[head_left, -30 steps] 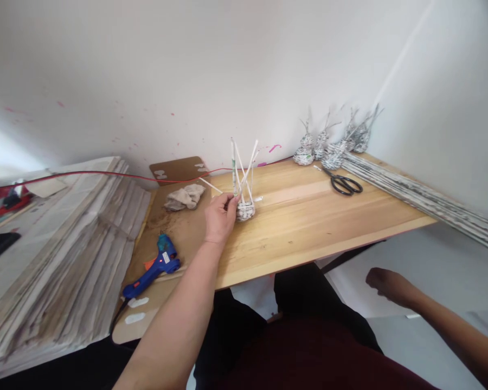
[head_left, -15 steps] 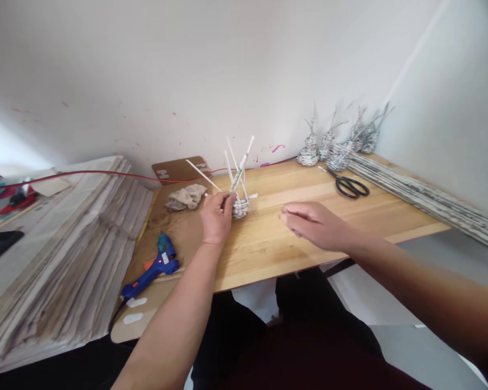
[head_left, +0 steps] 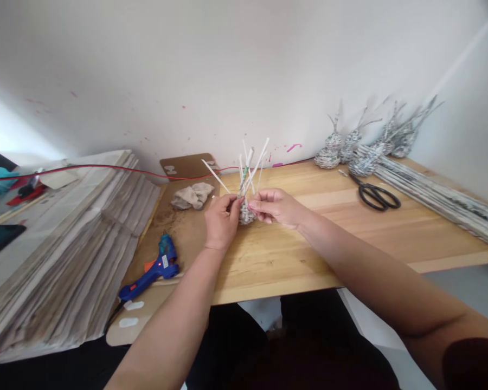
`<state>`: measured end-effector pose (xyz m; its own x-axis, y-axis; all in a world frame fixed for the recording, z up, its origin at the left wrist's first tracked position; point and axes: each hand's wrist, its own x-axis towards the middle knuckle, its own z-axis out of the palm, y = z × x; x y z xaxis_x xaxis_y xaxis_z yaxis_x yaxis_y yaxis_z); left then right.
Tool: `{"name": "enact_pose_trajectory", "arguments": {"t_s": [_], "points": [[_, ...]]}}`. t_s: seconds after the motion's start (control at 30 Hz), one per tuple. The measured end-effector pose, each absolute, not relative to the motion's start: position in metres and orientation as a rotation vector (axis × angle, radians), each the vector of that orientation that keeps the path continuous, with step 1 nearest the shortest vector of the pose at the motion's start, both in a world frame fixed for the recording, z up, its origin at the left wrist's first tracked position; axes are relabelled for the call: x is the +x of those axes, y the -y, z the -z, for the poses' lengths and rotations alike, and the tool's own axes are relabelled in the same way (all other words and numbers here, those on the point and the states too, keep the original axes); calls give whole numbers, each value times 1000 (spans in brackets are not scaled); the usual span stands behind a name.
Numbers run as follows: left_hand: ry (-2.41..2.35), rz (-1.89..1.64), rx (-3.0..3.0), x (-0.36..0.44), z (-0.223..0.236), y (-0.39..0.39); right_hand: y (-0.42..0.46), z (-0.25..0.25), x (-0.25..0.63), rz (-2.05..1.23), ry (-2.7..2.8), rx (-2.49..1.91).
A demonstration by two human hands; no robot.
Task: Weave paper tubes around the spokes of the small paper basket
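Observation:
A small woven paper basket [head_left: 246,216] stands near the middle of the wooden table, with several white rolled-paper sticks [head_left: 261,154] rising from it and splaying outward. My left hand [head_left: 223,218] is closed on the basket's left side, thumb and fingers pinching near its upper rim. At the right side of the weave, my right hand [head_left: 277,208] has thumb and index finger pressed together against the basket. The other fingers of that hand curl beneath. Both hands partly cover the basket, so its lower weave shows only in part.
A blue glue gun [head_left: 159,268] and a crumpled cloth [head_left: 192,196] lie on a brown board at left, beside a tall newspaper stack [head_left: 85,254]. Black scissors [head_left: 376,196], woven gourd shapes [head_left: 330,151] and long paper rolls [head_left: 439,195] lie at right. A red cord runs behind.
My right hand has come leftward from above the bare table to the basket and closed at its side. My left hand keeps its hold. The view has turned slightly left.

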<state>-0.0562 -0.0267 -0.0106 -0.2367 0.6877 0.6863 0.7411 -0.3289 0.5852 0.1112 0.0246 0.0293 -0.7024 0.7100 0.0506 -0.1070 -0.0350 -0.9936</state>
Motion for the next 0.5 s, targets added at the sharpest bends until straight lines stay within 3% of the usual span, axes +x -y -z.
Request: {"name": "enact_pose_trajectory", "arguments": {"t_s": [0.23, 0.5], "points": [[1842, 1653, -1845, -56, 12, 24, -11, -41, 114, -1717, 1711, -541], [1836, 1675, -1819, -60, 16, 21, 68, -51, 118, -1809, 2282, -166]]}}
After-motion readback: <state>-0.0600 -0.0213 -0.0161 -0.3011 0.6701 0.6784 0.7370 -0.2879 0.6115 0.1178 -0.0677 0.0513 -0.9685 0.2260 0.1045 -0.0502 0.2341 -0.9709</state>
